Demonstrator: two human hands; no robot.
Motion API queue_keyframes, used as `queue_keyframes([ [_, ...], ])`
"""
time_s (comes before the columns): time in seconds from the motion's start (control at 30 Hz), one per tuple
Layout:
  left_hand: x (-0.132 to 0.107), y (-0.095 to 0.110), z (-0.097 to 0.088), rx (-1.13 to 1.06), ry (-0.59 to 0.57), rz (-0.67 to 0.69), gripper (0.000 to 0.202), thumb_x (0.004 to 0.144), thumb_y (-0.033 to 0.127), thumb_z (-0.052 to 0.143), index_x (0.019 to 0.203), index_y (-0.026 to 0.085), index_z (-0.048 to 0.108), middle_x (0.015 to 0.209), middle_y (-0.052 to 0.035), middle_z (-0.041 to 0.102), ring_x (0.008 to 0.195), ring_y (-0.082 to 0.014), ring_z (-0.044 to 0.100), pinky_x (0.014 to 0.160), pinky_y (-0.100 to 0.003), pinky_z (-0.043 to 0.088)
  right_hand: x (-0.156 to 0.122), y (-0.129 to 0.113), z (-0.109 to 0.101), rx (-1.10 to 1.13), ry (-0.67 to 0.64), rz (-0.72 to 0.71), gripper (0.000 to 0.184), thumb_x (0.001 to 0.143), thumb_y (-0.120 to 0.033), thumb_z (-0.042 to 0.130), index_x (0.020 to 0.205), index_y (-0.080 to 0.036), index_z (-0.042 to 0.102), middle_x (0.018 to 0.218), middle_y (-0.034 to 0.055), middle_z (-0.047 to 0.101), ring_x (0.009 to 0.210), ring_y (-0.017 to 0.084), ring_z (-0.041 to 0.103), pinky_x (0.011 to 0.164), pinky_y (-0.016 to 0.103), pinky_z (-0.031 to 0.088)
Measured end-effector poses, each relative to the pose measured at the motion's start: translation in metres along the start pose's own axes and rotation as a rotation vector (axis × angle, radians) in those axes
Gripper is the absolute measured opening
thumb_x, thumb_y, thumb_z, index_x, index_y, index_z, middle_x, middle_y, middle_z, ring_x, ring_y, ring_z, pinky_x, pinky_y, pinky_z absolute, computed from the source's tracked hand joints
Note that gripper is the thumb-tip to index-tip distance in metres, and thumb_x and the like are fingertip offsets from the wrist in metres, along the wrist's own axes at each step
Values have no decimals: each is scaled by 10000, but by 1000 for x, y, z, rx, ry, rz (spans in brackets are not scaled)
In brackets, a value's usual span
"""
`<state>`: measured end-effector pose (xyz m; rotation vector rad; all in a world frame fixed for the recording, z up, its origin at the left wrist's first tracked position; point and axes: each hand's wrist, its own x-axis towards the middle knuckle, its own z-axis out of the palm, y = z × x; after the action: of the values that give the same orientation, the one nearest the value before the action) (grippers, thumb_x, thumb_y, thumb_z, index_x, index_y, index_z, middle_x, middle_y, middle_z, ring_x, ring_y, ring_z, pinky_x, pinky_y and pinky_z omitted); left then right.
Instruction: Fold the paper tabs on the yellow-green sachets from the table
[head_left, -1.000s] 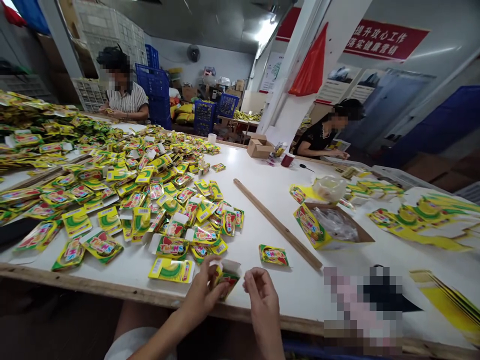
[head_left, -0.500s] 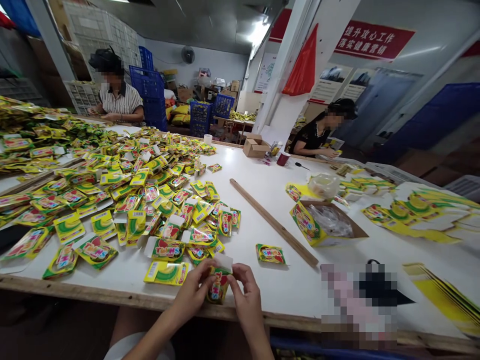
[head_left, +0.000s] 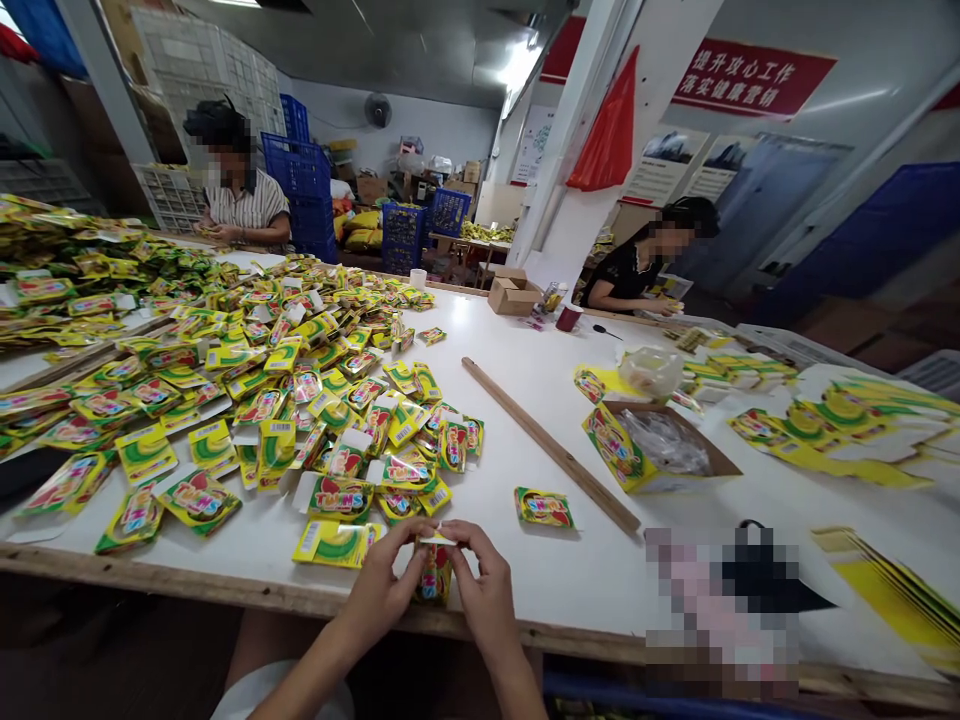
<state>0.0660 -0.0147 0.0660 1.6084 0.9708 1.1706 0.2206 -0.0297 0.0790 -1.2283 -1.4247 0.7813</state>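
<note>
Both my hands grip one small yellow and green candy box just above the near edge of the white table. My left hand pinches its left side and my right hand pinches its right side, with fingertips of both pressed on the white top flap. A flat yellow box lies just left of my hands. A single box lies a little to the right and farther back.
A big heap of the same yellow boxes covers the table's left half. A long wooden stick lies diagonally mid-table. An open carton holds clear bags, with flat yellow sheets at the right. Two people sit at the far side.
My right hand, empty and apart a second ago, has come onto the box. Both hands now press the white flap down; the box sits slightly lower.
</note>
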Motion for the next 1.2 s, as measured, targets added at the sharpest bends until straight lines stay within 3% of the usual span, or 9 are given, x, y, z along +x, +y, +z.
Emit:
queue_keyframes([
  [0.17,5,11,-1,14,24,-53,150,886,296,540,955,204,636,1063,-85,693,997,-245,643,889,-363,498,0,-7,0,-21,-9,3,148,851,-294,609,930,-209,701,984,66,714,956,226,645,850,330,507],
  [0.33,13,13,2,-93,62,-106,155,872,318,560,964,199,594,955,-57,699,897,-211,661,821,-319,523,5,-8,2,-65,16,77,182,859,-342,592,895,-184,676,822,42,710,767,193,638,711,280,509],
  [0.53,15,11,1,-25,84,-143,211,853,375,574,867,182,657,748,-29,681,789,-211,653,743,-294,518,11,-9,2,-49,27,96,211,853,-376,593,811,-179,657,738,27,691,693,176,620,652,257,493],
  [0.73,13,10,-1,-70,66,-145,211,840,378,591,875,189,677,776,-27,704,787,-207,657,733,-281,516,1,0,2,24,19,98,191,866,-368,590,871,-192,665,823,29,697,780,183,645,723,264,496],
  [0.97,21,14,-1,47,55,-161,197,859,348,574,846,172,661,795,-43,703,754,-202,649,715,-284,504,-1,1,5,51,38,125,199,857,-371,601,923,-190,650,871,36,698,797,188,652,728,260,496],
  [1.2,9,3,-9,-32,18,-56,124,842,283,612,884,208,701,985,-62,703,965,-227,646,840,-312,511,-2,4,5,73,35,108,169,864,-341,584,857,-195,669,820,35,702,795,195,655,730,267,499],
])
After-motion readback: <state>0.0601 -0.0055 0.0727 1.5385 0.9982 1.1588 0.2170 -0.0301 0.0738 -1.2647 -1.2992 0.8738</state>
